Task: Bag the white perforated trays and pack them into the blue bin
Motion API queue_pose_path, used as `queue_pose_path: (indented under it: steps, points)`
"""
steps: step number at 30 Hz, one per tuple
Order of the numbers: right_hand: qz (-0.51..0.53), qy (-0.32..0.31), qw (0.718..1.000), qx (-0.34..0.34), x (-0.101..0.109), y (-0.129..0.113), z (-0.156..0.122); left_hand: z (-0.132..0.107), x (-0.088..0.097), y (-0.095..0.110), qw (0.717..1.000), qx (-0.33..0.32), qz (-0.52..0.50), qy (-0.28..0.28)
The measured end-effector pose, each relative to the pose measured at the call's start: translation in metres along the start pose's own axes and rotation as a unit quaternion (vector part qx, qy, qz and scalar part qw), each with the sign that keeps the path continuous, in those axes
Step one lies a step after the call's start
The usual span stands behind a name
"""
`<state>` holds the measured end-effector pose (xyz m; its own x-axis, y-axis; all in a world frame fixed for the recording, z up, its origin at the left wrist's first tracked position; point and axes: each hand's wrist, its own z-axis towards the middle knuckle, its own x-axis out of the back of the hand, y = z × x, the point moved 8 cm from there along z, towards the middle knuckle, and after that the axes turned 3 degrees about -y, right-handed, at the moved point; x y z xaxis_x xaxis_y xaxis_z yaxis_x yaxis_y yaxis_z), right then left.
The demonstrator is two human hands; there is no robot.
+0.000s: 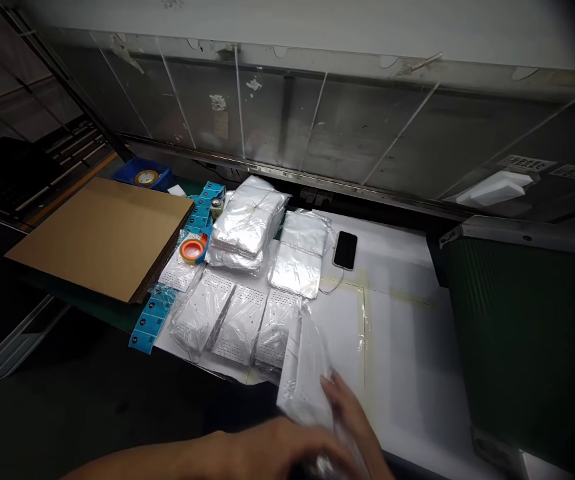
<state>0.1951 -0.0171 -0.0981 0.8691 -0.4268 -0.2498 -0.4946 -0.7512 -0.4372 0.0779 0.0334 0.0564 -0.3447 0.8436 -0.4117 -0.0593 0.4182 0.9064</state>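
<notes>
A clear plastic bag with white printed paper in it is tilted up at the table's front edge. My right hand is closed on the bag's right side, thumb and fingers along its edge. My left hand reaches across from the lower left, bent over the bag's near end. Its fingers are blurred and partly cut off by the frame, with something dark and shiny under them. Just beyond lie several bagged white printed packs in a row. Behind these are a stack of clear bags and a flatter bundle of clear bags.
Cardboard sheets are stacked at left, near blue label strips, an orange tape roll and a blue bin. A phone with a cable lies on the white table covering. At right is a green conveyor belt.
</notes>
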Motion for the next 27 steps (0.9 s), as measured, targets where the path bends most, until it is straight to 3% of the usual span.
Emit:
queue_pose_path:
  steps: [2, 6, 8, 11, 16, 21, 24, 27]
  points:
    - [-0.072, 0.013, 0.995, 0.068, 0.006, -0.016, 0.021, -0.005, 0.030, -0.028, 0.984, 0.033, -0.102, 0.139]
    - [-0.196, 0.010, 0.963, 0.187, -0.003, -0.031, 0.065, -0.012, 0.092, -0.108, 0.884, 0.069, -0.248, 0.389]
    - [-0.230, 0.022, 0.950, 0.208, -0.009, -0.028, 0.082, -0.009, 0.112, -0.138, 0.851, 0.081, -0.264, 0.448]
    - [-0.298, 0.054, 0.927, 0.219, -0.012, -0.022, 0.094, -0.004, 0.127, -0.156, 0.833, 0.082, -0.261, 0.481]
    - [-0.366, 0.078, 0.905, 0.201, 0.000, -0.019, 0.093, -0.011, 0.118, -0.145, 0.822, 0.103, -0.280, 0.484]
    - [-0.358, 0.082, 0.913, 0.180, 0.016, -0.025, 0.074, -0.023, 0.097, -0.107, 0.792, 0.142, -0.334, 0.491]
    - [-0.344, 0.085, 0.917, 0.183, 0.031, -0.044, 0.044, -0.018, 0.087, -0.085, 0.813, 0.146, -0.319, 0.464]
    - [-0.330, 0.091, 0.917, 0.205, 0.058, -0.085, -0.007, 0.000, 0.072, -0.081, 0.844, 0.179, -0.282, 0.419]
